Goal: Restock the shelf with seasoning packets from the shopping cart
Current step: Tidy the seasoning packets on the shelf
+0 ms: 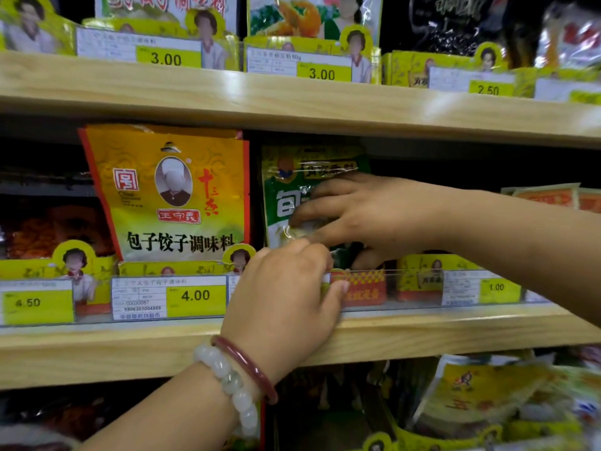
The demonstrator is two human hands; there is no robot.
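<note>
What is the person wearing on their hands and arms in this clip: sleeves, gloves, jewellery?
No gloves and no sleeves in view: both forearms are bare. The left hand has two bracelets at the wrist: a string of pale, milky round beads and a thin dark red bangle. The right hand shows no ring, watch or bracelet.

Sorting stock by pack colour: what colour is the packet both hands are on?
Mainly green packet with a yellow top band, in the head view.

Both hands (328, 242) raised, fingers curled.
</note>
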